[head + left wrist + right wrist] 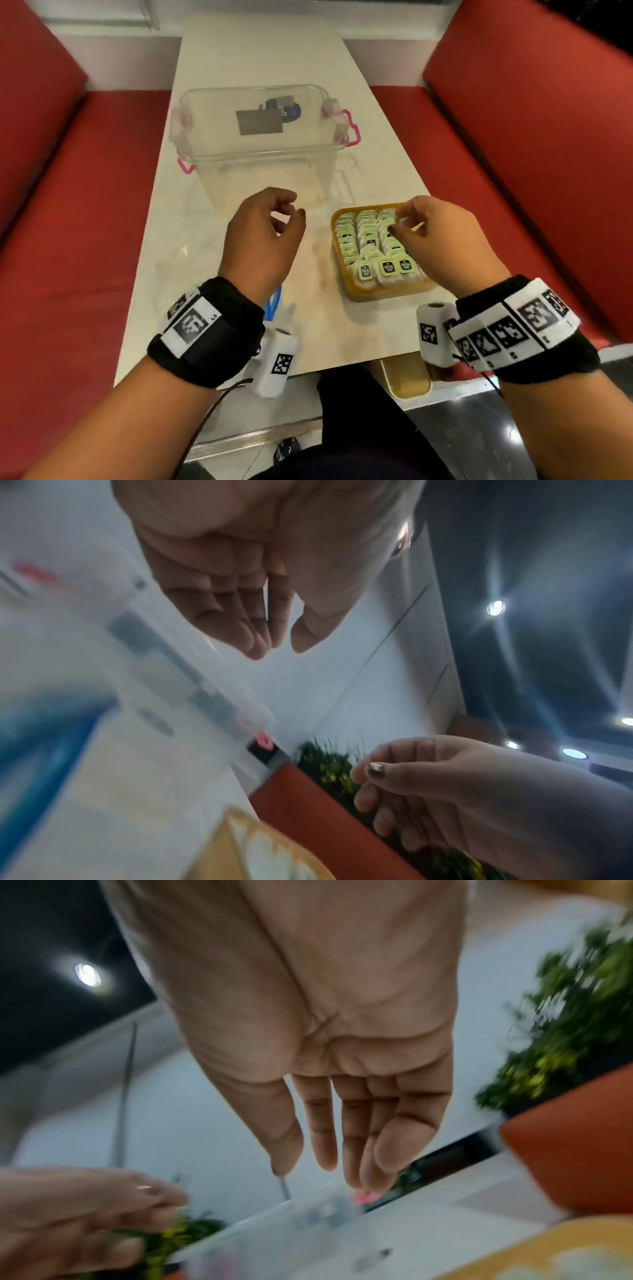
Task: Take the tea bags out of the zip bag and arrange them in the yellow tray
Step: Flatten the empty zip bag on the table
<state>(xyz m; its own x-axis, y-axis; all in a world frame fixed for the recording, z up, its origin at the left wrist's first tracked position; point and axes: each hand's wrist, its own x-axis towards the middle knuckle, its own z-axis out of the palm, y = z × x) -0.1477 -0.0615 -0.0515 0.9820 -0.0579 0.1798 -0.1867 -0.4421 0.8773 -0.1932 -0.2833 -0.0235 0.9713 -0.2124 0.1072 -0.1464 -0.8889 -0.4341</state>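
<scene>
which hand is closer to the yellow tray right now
Right. The right hand is over the far end of the yellow tray, above the tea bags. The left hand hangs apart, off to the tray's left.

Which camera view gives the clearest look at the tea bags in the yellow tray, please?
The head view: the tea bags stand sharp in three rows filling the yellow tray. Both wrist views catch only a blurred corner of the tray with pale shapes inside.

Green-tagged tea bags (371,245) stand in three packed rows filling the yellow tray (383,294).
</scene>
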